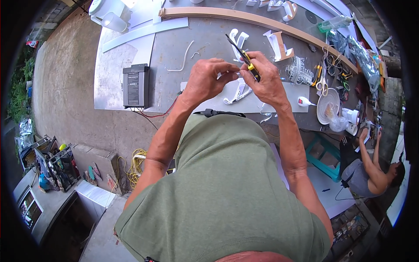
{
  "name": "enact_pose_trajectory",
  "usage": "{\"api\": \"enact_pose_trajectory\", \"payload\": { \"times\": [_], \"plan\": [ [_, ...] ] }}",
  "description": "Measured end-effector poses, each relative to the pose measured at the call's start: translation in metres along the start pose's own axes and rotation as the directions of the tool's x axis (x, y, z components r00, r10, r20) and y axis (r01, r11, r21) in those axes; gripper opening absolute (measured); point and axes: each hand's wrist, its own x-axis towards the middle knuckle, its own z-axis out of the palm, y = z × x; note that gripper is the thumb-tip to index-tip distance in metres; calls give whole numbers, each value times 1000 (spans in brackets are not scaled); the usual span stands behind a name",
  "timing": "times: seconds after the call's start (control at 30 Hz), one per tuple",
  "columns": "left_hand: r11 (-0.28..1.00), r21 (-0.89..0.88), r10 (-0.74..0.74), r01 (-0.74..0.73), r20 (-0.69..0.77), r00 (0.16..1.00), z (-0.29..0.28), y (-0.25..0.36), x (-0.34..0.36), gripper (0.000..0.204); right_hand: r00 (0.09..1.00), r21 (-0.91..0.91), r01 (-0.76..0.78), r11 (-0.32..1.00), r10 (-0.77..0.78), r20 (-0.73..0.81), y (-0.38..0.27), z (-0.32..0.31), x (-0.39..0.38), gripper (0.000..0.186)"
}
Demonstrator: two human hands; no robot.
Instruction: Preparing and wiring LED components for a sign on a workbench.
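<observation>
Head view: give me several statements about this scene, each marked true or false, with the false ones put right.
1. The right hand holds a yellow-and-dark tool. True.
2. The hands are spread wide apart. False: the fingertips of the left hand and right hand are close together.
3. The grey box with wires lies to the left of both hands. True.
4. The light-handled scissors are in the left hand. False: the scissors lie on the table, to the right of both hands.
</observation>
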Motion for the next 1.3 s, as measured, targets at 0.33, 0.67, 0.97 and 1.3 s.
{"api": "enact_pose_trajectory", "payload": {
  "times": [0.33, 0.67, 0.97, 1.3],
  "plan": [
    [766, -561, -334, 314, 71, 940, 13, 1, -5, 18, 932, 569, -257, 781, 356, -68, -4, 11, -18, 17],
    [705, -627, -346, 333, 106, 932, 15, 4, -7, 19, 939, 546, -202, 813, 320, -129, -1, 15, -22, 15],
    [853, -447, -309, 268, -20, 951, 22, 16, -7, 18, 951, 399, -160, 903, 250, -184, -4, 11, -19, 11],
    [802, -567, -259, 188, -46, 965, 26, 4, -6, 17, 978, 151, -30, 988, 60, -201, -8, 10, -17, 12]
  ]
}}
